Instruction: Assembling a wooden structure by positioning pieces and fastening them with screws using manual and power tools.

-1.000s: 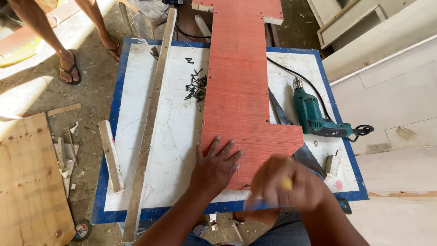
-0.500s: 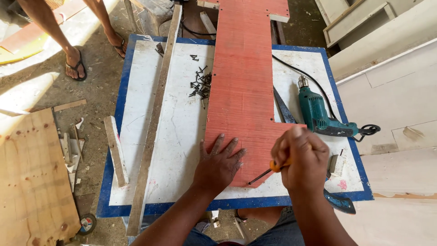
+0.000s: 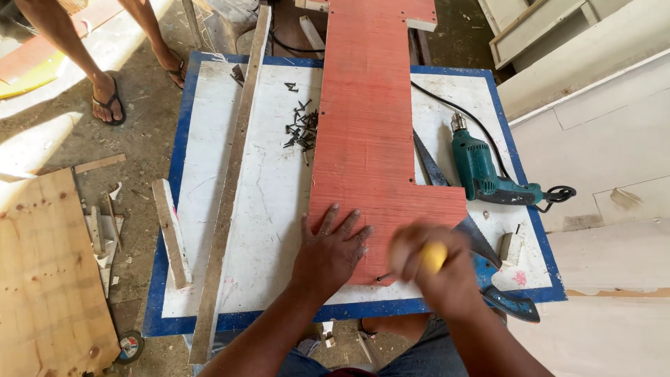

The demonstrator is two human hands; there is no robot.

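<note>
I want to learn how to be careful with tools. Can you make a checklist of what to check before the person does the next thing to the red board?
1. Red board held down: ok, the left hand lies flat on it.
2. Tool grip: cannot tell, the right hand is blurred around a yellow handle.
3. Left fingers away from the tool tip: cannot tell, the two hands are close together.
4. Green drill out of the way: ok, it lies on the table to the right.
5. Loose screws: ok, piled well above the hands.
6. Saw: not ok, it lies partly under the board beside the right hand.
</note>
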